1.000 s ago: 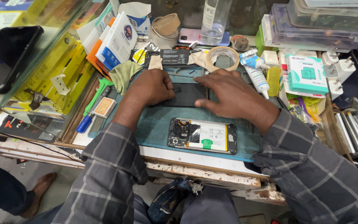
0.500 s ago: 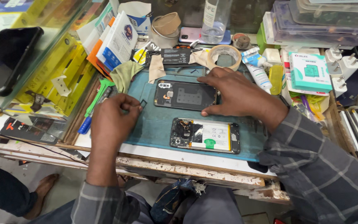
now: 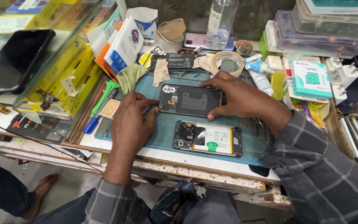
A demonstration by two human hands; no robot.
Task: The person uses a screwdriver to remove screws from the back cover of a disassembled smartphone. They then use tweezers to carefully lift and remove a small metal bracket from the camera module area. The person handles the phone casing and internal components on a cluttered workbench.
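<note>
Here the dark phone back cover [image 3: 191, 101] lies flat at the frame's centre on a teal mat [image 3: 253, 137], long axis running left-right, camera cutout toward the left. The right hand [image 3: 239, 97] half-closes around its right end, thumb and fingers pinching the edges. The left hand [image 3: 131, 122], loosely curled, touches its left end. Just below lies an opened phone [image 3: 208, 139], parallel; a tape roll [image 3: 227, 62] sits above.
</note>
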